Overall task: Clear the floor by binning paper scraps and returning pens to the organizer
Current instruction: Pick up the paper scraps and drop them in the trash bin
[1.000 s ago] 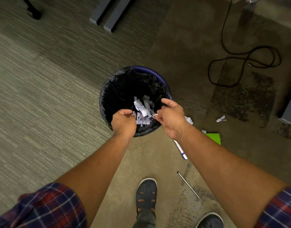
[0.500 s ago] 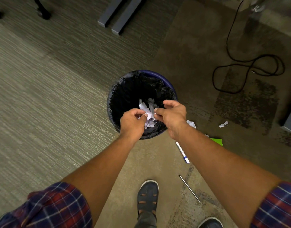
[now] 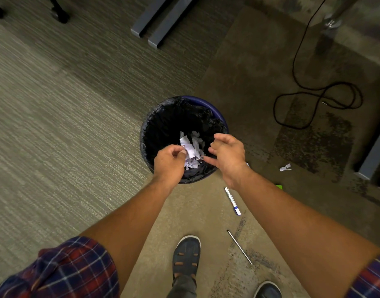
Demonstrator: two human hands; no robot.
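A round blue bin (image 3: 206, 102) with a black liner stands on the floor and holds a pile of white paper scraps (image 3: 193, 148). My left hand (image 3: 169, 163) hovers over the bin's near rim with its fingers curled beside the pile; I cannot tell whether a scrap is in them. My right hand (image 3: 227, 157) is over the bin's right rim, fingers apart, holding nothing. A white marker with a blue cap (image 3: 232, 201) and a thin silver pen (image 3: 239, 247) lie on the floor below my right forearm. One paper scrap (image 3: 285, 167) lies to the right. No organizer is in view.
A coiled black cable (image 3: 318, 104) lies at the right. Grey desk feet (image 3: 161, 20) are at the top, and another grey leg (image 3: 376, 153) is at the right edge. A green item (image 3: 279, 187) peeks from behind my right arm. My sandalled foot (image 3: 185, 257) stands below the bin.
My hands were pinched together over the bin; now they have drawn apart and my right hand's fingers have spread. The view has shifted slightly, so the bin sits lower in the frame.
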